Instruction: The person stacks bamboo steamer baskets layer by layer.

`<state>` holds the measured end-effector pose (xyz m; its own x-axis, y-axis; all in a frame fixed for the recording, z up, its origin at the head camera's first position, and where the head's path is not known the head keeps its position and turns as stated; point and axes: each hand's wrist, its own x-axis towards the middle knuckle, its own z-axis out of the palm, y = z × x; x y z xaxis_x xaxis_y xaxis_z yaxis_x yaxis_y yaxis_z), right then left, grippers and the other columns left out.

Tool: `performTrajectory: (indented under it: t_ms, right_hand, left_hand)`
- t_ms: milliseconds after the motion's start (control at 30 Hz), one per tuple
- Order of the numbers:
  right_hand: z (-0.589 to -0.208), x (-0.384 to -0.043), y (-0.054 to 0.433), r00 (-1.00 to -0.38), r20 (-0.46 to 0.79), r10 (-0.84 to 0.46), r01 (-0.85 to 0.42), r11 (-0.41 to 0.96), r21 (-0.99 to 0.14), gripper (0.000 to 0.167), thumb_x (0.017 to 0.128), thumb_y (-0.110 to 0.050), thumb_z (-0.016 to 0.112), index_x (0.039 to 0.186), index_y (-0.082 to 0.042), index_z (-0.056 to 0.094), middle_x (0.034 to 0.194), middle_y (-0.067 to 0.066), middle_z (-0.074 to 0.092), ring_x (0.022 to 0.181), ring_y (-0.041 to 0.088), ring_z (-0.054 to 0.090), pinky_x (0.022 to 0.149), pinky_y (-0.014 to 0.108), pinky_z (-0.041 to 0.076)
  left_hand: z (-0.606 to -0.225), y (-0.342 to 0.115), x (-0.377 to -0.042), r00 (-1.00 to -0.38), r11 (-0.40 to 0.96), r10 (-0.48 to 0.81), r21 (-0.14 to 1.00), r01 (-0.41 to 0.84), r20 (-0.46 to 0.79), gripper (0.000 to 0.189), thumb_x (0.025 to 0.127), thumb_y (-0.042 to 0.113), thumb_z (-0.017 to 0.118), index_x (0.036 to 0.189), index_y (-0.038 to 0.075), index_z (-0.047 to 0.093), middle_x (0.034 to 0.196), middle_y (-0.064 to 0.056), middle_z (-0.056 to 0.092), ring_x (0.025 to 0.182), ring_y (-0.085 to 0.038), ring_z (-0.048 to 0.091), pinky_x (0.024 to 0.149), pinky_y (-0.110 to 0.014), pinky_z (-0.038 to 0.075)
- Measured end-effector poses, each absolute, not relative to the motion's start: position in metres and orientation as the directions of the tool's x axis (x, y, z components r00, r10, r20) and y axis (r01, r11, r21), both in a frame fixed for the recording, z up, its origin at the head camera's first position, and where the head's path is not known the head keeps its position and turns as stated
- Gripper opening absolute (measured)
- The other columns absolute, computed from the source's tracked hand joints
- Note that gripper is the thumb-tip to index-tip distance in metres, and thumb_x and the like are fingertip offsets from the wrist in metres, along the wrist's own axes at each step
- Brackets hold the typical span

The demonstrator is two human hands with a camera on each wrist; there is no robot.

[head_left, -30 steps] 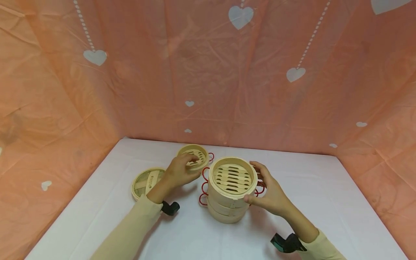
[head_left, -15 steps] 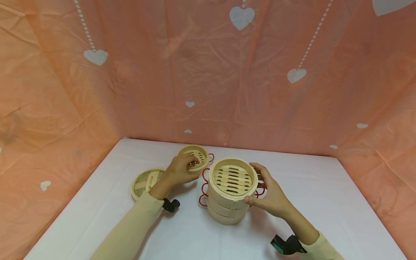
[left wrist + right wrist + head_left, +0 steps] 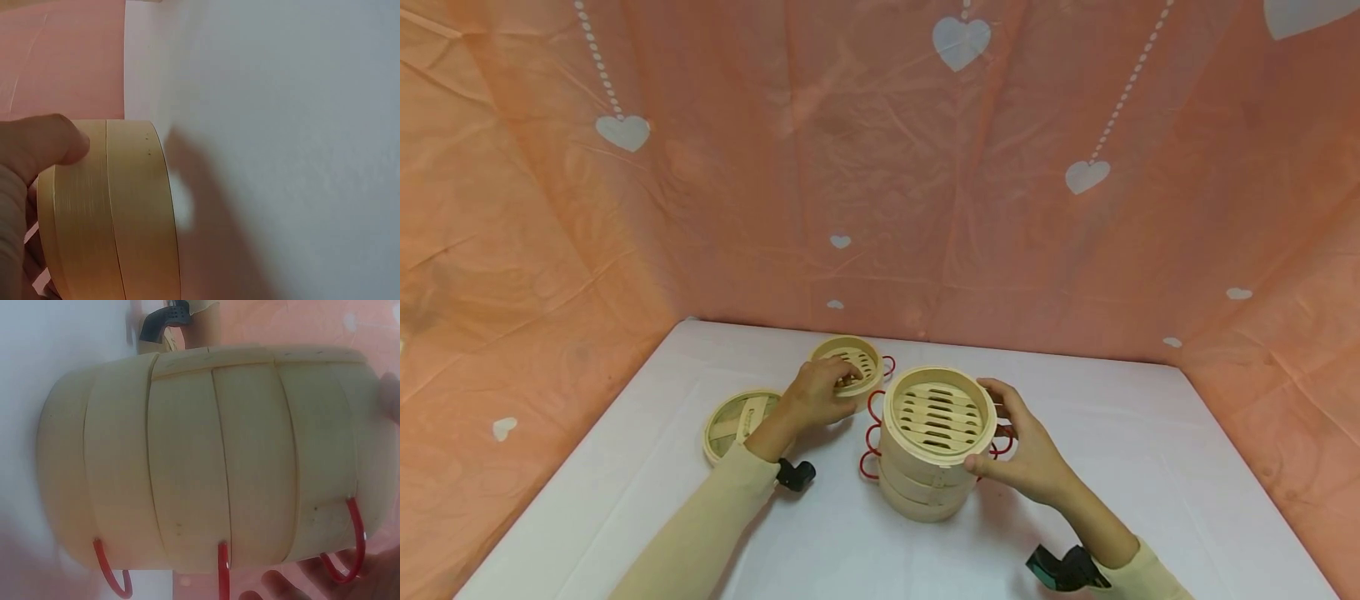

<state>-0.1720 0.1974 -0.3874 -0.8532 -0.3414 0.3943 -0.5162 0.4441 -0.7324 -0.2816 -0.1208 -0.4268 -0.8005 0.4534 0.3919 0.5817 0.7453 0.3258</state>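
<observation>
At the back of the table, my left hand (image 3: 816, 396) grips a single bamboo steamer basket (image 3: 863, 360) by its near-left side. Its thumb lies on the outer wall of this basket (image 3: 119, 212) in the left wrist view, while the fingers reach over the rim. To the right stands an upright stack of bamboo steamer baskets (image 3: 925, 483) with red loop handles on both sides. My right hand (image 3: 1022, 442) holds the stack's top tier, thumb at the front and fingers round the right side. Slats show inside the top tier.
A round bamboo lid (image 3: 726, 427) with a flat strap lies left of the single basket, partly hidden by the left forearm. White cloth covers the table (image 3: 1120, 467). A pink heart-printed curtain (image 3: 887, 167) rises behind it and along both sides.
The head view has shifted very slightly. The left hand's fingers sit a little lower over the single basket's rim; the right hand keeps its hold, and the stack stands as before.
</observation>
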Motion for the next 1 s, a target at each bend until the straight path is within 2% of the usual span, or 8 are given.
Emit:
performTrajectory:
  t_ms: [500,1000]
  right_hand:
    - [-0.3877,-0.1718,0.1975,-0.854,0.395,-0.339,-0.516,0.448,-0.73,0.091,0.065,-0.02,0.085,0.143,-0.015,0.037,0.129,0.007,0.055,0.112,0.012,0.053,0.085,0.028,0.049]
    - [-0.3876,-0.1721,0.1982,-0.865,0.375,-0.333,-0.494,0.437,-0.752,0.091,0.066,-0.02,0.085,0.143,-0.016,0.037,0.131,0.007,0.054,0.114,0.014,0.053,0.085,0.027,0.049]
  left_hand:
    - [-0.4262,-0.1182,-0.2812,-0.828,0.779,0.44,0.31,0.545,0.348,0.029,0.07,0.014,0.077,0.097,0.019,0.069,0.083,0.008,0.06,0.079,-0.01,0.054,0.073,-0.034,0.039]
    - [-0.431,-0.1179,-0.2809,-0.818,0.808,0.425,0.244,0.536,0.387,0.03,0.068,0.016,0.08,0.096,0.017,0.068,0.086,0.006,0.064,0.082,-0.012,0.056,0.076,-0.037,0.043]
